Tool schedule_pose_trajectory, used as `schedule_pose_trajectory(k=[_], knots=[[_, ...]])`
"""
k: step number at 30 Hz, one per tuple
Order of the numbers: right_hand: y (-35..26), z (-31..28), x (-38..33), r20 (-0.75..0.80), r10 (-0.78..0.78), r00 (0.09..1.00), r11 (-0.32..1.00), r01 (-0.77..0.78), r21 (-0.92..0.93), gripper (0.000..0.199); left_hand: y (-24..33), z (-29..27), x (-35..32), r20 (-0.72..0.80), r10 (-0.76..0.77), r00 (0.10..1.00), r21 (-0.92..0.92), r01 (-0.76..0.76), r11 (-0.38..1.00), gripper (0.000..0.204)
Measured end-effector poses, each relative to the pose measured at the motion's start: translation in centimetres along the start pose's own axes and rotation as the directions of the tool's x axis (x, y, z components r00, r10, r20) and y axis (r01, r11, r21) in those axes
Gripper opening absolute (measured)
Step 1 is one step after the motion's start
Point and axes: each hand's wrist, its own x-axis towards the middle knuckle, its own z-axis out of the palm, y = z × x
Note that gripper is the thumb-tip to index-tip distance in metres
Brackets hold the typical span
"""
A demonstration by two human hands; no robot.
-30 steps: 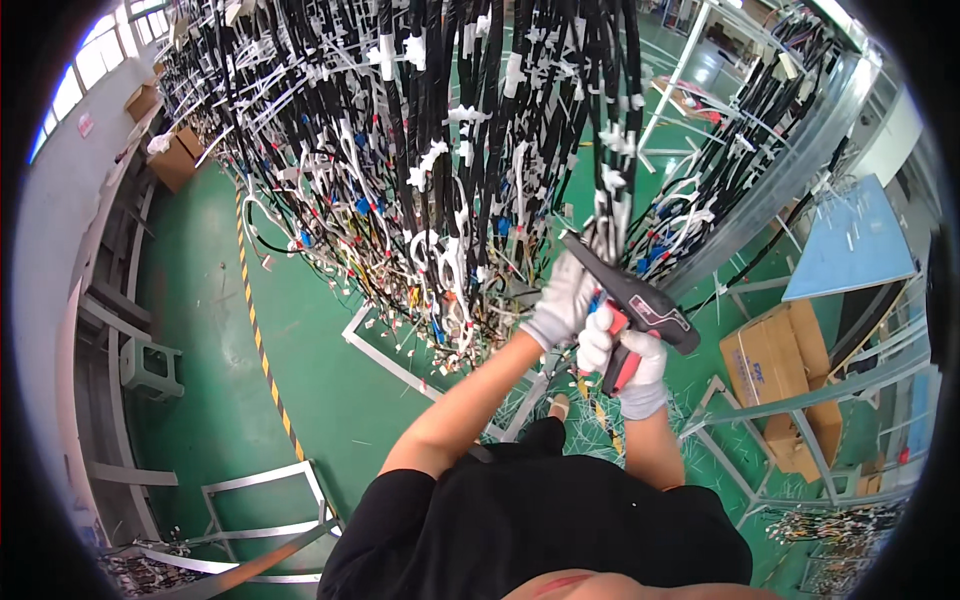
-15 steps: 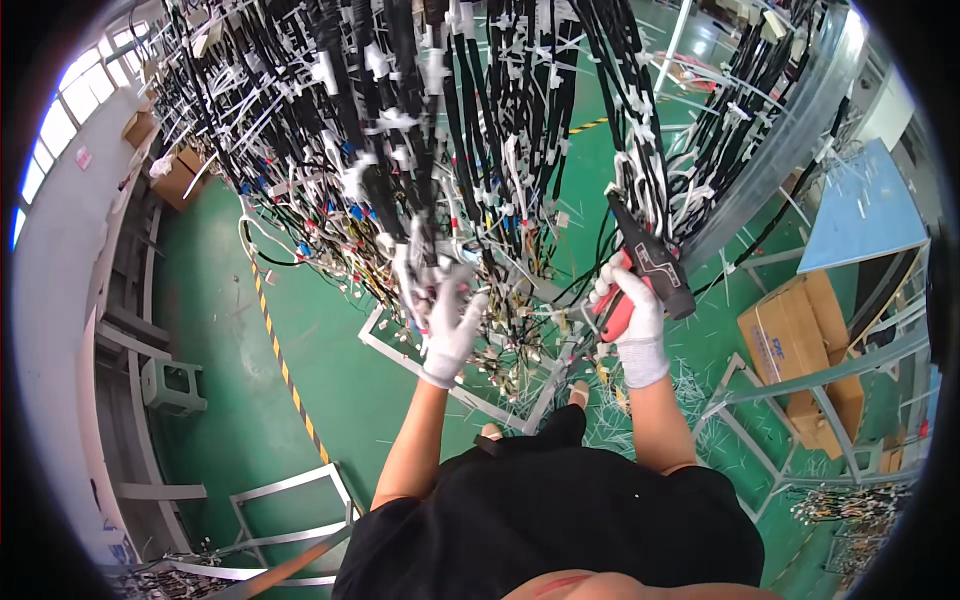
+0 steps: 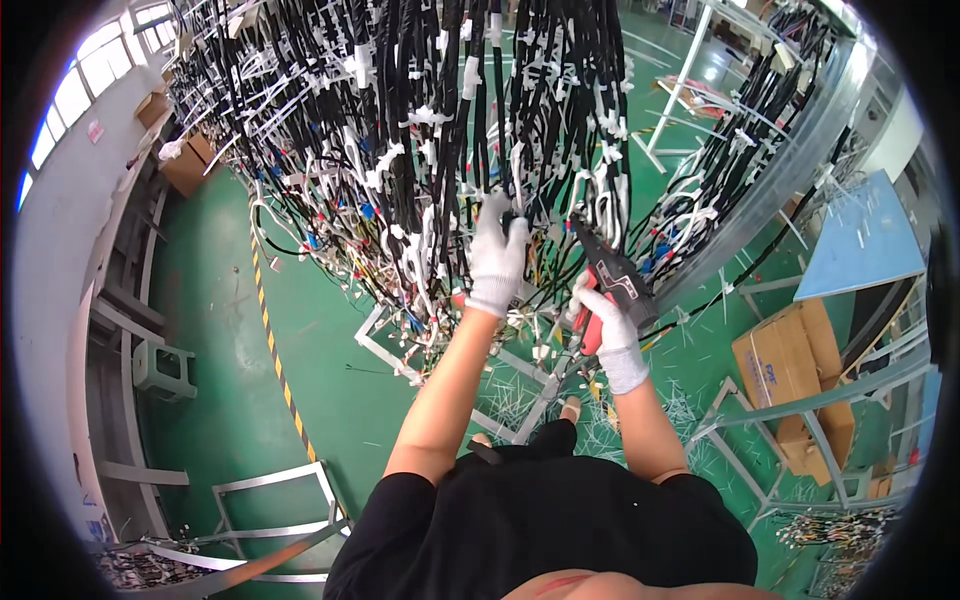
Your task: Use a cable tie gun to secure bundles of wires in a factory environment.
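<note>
**Both gloved hands up in the hanging wire harnesses**

Our right hand [image 3: 605, 320], in a white glove, has its grip clenched around the red handles of a black cable-tie gun [image 3: 612, 275]. The tool's long axis runs on a slant: handles low and toward us, the black body rising up and to the left, so its nose points into the wires just left of and above that grip. The nose ends close to the left hand, but we cannot tell whether it touches a wire.

Our left hand [image 3: 497, 255], also in a white glove, is raised just left of the tool's nose. Its fingers are curled around a black cable bundle [image 3: 512, 190] that hangs roughly vertical, so this grip is closed on the bundle.

Around both grips hangs a dense curtain of black wire harnesses [image 3: 380, 150] bound with white ties and tape. Below the hands lies a green floor [image 3: 210, 330] littered with white tie offcuts, a yellow-and-black striped line [image 3: 272, 340] crossing it to the left. To the right of the tool stands a cardboard box [image 3: 785, 365], with a blue board [image 3: 860, 240] above it.
</note>
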Motion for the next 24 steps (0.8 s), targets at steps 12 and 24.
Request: schedule_pose_trajectory(k=[12,24], knots=[[0.4,0.0,-1.0,0.096,-0.155,0.983,0.887,0.181,-0.425,0.036,0.1,-2.5,-0.6,0.222,-0.134,0.966,0.011,0.135,0.991,0.059],[-0.7,0.6,-3.7,0.075,-0.218,0.973,0.847,0.226,-0.481,0.035,0.1,-1.6,-0.9,0.189,0.052,0.981,0.193,-0.089,0.977,0.029]])
